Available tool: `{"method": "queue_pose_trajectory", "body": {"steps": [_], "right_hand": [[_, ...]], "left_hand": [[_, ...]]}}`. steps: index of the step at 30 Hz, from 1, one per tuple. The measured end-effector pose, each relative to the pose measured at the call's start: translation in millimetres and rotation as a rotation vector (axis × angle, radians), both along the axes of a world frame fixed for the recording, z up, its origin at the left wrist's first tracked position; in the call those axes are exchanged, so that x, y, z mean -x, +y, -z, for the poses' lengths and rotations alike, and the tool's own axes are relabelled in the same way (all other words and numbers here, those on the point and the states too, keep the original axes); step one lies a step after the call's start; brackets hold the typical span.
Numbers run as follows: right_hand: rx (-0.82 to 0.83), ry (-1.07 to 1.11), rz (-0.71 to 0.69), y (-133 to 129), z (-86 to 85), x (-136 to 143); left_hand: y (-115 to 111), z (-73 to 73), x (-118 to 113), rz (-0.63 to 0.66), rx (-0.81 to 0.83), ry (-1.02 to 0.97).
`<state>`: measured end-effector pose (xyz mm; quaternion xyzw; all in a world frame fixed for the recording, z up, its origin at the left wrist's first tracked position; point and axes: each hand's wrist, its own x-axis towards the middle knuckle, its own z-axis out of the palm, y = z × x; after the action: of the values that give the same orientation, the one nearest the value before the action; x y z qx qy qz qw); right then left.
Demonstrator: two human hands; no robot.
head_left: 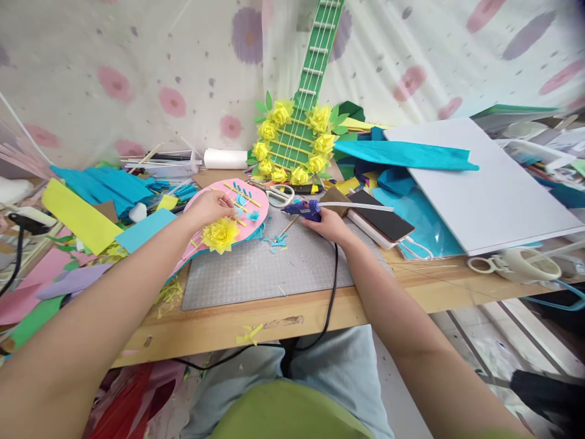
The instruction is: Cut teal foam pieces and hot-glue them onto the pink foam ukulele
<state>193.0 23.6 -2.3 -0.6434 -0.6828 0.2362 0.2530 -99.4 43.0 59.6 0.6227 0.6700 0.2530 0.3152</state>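
Head view has the left hand [212,210] over the pink guitar shape [253,204], its fingers bent close to the surface near some small blue pieces; whether the fingertips are closed on one of them cannot be told. The pink guitar shape lies at the left part of the grey cutting mat [228,277], reaching past its edge, with yellow sticks, pale strings and a large yellow flower [220,235] on it. The right hand [326,225] has its fingers wrapped around the blue glue gun [309,210], whose nozzle points left toward the pink guitar shape, a long white glue stick [361,207] sticking out of its back. White-handled scissors [280,195] lie between the two, a little farther back, and blue scraps [278,242] are scattered on the mat nearer the person. Behind, a green guitar shape [292,137] ringed with yellow flowers stands upright, slightly tilted, before a flowered curtain [173,61]; right of the mat, a large white board [484,183] lies at a slant under blue paper [406,154]
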Motion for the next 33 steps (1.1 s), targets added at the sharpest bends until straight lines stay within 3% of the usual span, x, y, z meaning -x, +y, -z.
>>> {"method": "queue_pose_trajectory", "body": {"steps": [5, 12, 20, 25, 33], "right_hand": [[-0.012, -0.009, -0.005, 0.8, 1.3, -0.3], [-0.006, -0.024, 0.006, -0.1, -0.1, -0.2], [-0.016, -0.031, -0.005, 0.2, 0.1, -0.4], [-0.013, -0.043, -0.006, -0.1, 0.0, 0.4], [-0.015, -0.047, -0.009, -0.6, 0.2, -0.2]], "left_hand": [[2.6, 1.2, 4.4, 0.007, 0.016, 0.133], [-1.0, -2.8, -0.2, -0.01, 0.036, 0.16], [4.1, -2.1, 4.2, -0.091, -0.069, 0.273], [6.4, 1.4, 6.9, -0.045, -0.119, 0.22], [6.2, 2.9, 6.8, -0.099, -0.181, -0.029]]}}
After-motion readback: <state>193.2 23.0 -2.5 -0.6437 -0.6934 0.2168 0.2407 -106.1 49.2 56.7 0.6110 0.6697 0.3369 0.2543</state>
